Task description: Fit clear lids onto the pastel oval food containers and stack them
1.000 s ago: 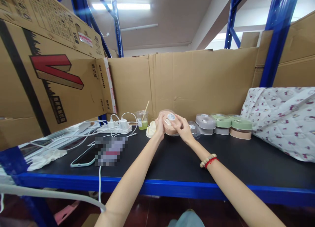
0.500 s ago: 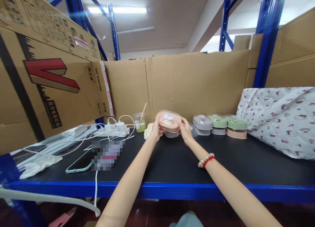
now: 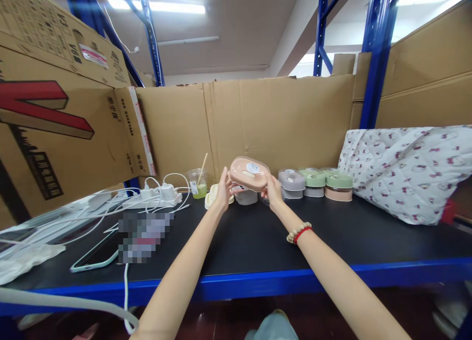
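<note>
A pink oval box [image 3: 239, 170] with a clear cover and a round white label is held up above the back of the black tabletop, tilted down to the right. My right hand [image 3: 273, 192] grips its right end. At the left end, my left hand [image 3: 222, 191] has its thumb beside the rim and its fingers under the edge. Beneath the box stands a grey container [image 3: 246, 197], partly hidden. Cream-coloured pieces [image 3: 211, 196] lie behind my left hand. To the right are stacked oval boxes in grey [image 3: 292, 180], green [image 3: 312, 176] and green over pink [image 3: 338, 194].
A cup of green drink [image 3: 200, 190] with a straw stands at the back. Left are a power strip [image 3: 165, 200], tangled white cables and a phone [image 3: 98, 251]. A patterned quilted cloth [image 3: 401, 172] sits right. Cardboard [image 3: 280, 118] walls the back; blue beams frame the shelf.
The pink box has risen slightly and tilted, its right end now lower. My left hand has shifted toward its underside with the fingers more apart. The view has turned a little to the right.
</note>
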{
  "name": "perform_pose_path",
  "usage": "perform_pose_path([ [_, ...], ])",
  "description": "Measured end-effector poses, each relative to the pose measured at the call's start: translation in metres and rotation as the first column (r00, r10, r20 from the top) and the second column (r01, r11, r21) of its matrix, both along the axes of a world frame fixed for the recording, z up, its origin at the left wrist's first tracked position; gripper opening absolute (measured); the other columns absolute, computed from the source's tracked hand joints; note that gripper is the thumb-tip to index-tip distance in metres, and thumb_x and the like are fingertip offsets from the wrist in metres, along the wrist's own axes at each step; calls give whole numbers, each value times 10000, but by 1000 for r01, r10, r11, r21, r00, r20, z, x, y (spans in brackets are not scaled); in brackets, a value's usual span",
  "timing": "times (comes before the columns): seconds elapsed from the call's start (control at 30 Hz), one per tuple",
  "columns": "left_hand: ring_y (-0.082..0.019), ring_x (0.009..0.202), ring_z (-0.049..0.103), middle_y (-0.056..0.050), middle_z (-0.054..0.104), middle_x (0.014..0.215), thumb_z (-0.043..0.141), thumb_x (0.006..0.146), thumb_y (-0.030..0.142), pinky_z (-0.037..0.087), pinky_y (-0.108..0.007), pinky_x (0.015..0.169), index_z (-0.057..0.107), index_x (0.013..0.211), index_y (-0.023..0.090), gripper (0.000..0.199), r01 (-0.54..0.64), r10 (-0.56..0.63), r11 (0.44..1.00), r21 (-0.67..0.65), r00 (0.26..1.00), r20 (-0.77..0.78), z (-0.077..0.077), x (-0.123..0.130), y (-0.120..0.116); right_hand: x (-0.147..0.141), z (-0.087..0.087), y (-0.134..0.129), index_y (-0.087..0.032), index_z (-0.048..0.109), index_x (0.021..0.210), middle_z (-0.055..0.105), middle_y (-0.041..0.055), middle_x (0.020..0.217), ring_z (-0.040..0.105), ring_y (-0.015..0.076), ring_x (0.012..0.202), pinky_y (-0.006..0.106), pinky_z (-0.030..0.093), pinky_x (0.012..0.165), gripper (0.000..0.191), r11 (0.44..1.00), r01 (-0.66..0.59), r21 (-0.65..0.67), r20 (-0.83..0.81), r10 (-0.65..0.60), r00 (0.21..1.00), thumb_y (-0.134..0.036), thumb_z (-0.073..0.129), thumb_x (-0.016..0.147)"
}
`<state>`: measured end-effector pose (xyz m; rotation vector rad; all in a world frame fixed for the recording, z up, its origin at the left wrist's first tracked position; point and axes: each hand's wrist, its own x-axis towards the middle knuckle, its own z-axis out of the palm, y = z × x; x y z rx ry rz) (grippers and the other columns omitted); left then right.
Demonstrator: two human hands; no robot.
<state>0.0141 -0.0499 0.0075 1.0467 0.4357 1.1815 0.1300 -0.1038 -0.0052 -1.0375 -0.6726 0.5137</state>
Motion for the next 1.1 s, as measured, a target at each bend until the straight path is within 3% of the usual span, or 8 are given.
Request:
perform_pose_path([
  [0.1,-156,562,578,-96,609,820,355,904,369,460,-231,468,508,1112,120,359,-26,26,999,-26,1000,-4,2,-3,-2,7,4,-2,-123,484,1115,482,-58,490,454,85,345,175,298,312,439,985,132,109,-17,-131,991,-406,539,784],
  [0.23,-133,469,534,-77,595,743,333,871,336,419,-210,418,504,1069,112,344,-52,52,995,-80,999,1,4,-5,-3,23,8,-6,-158,298,1335,616,63,844,565,109,499,200,422,392,655,901,380,210,-29,-383,923,-403,548,782],
  [0.4,-124,431,503,-55,567,676,342,827,312,385,-194,393,502,1025,119,319,-63,65,991,-119,998,12,4,-4,-2,64,12,-10,-184,102,1424,516,165,1150,636,167,753,259,533,536,721,740,636,217,-66,-639,766,-502,404,852],
  [0.53,-127,431,502,-52,561,669,351,816,305,374,-191,386,502,1012,123,307,-45,46,993,-113,999,3,3,-3,-1,98,14,-22,-199,-87,1446,437,182,1243,625,208,922,306,569,646,730,668,730,145,-109,-723,682,-526,261,894],
  [0.73,-122,422,495,-45,549,647,329,824,286,363,-187,371,509,980,113,294,-23,24,994,-104,1000,1,2,-3,-1,111,13,-43,-251,-68,1456,171,185,1450,565,230,1076,344,578,726,728,599,800,-1,-362,-746,558,-383,367,887],
  [0.87,-118,416,494,-46,546,642,310,836,274,354,-184,365,511,944,111,281,-18,18,995,-102,1000,-2,3,-4,-1,111,14,-47,-235,-44,1466,122,176,1473,558,215,1097,329,561,796,752,637,771,-22,-296,-741,603,-228,393,854],
  [0.93,-120,417,494,-46,547,641,318,832,276,355,-185,366,514,960,112,286,-15,15,994,-110,1000,-1,3,-4,-1,112,15,-48,-172,61,1467,154,189,1463,507,227,1170,315,524,873,744,627,779,-32,-261,-757,599,-159,421,816],
  [1.1,-120,410,492,-46,546,636,302,841,273,352,-183,363,512,961,110,292,-3,3,994,-111,1000,-2,3,-4,-1,115,16,-49,-78,232,1421,374,222,1324,469,236,1213,355,381,1033,697,512,854,-92,-161,-854,495,-46,416,750],
])
